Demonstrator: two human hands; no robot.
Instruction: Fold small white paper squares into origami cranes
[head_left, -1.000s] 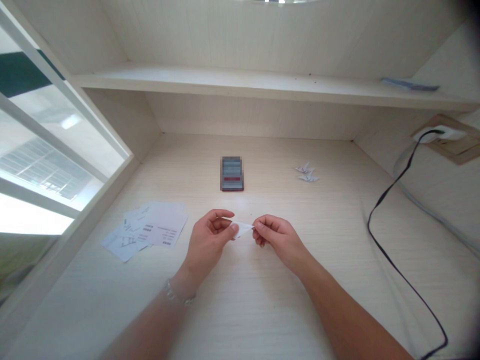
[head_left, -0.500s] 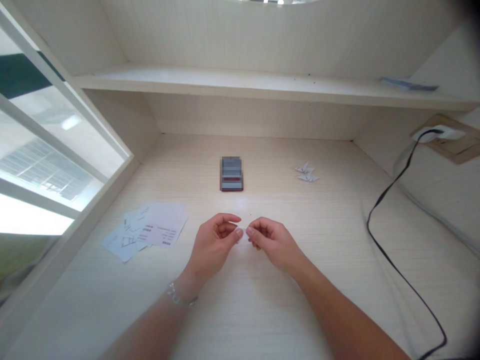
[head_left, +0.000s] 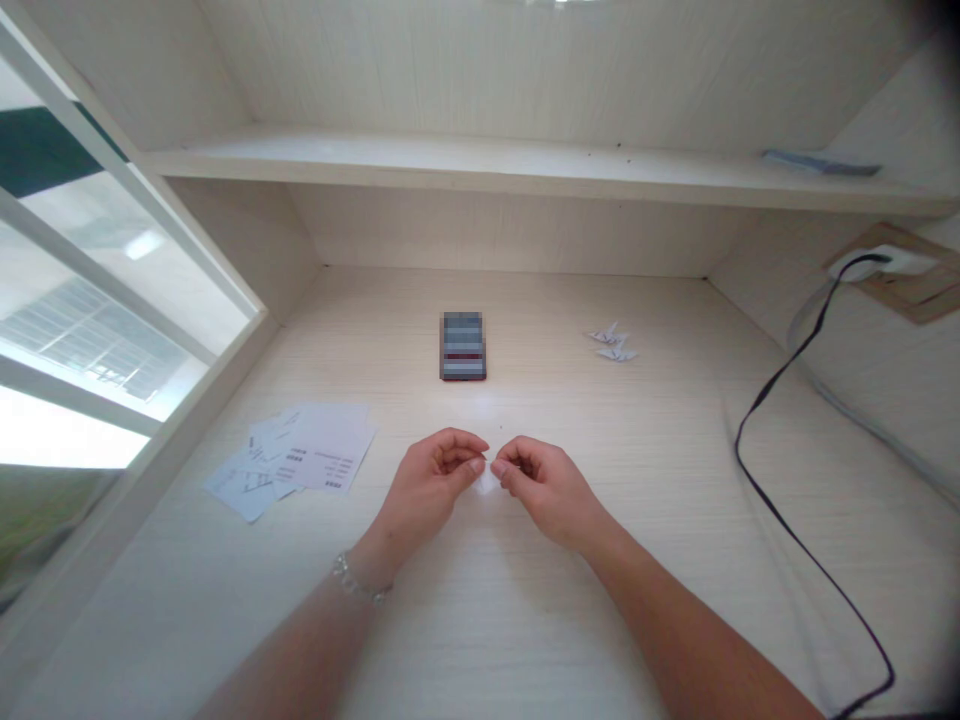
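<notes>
The person's left hand (head_left: pixel 430 484) and right hand (head_left: pixel 544 490) were held close together above the middle of a pale wood-grain desk (head_left: pixel 525 625), toward the bottom center of the frame. Both hands were narrowly closed, their fingers curled inward, and between them they pinched a small piece of white paper (head_left: pixel 487 482). The paper sat in the narrow gap between the two hands, with the fingers hiding part of it, so its exact shape could not be made out. It appeared to be held just above the desk.

A thin bracelet (head_left: pixel 357 578) circled the left wrist. To the left of the hands, near the window (head_left: pixel 97 300) at the left of the frame, lay a loose, overlapping spread of printed white sheets (head_left: pixel 307 455). Straight ahead stood a dark rectangular object (head_left: pixel 463 346), too pixelated to identify, and to its right lay small folded white paper figures (head_left: pixel 614 343). A black cable (head_left: pixel 780 470) ran down the right side of the desk from a wall socket (head_left: pixel 885 265) at the upper right. A shelf (head_left: pixel 487 165) spanned the top of the frame, with a flat bluish item (head_left: pixel 821 164) lying near its right end.
</notes>
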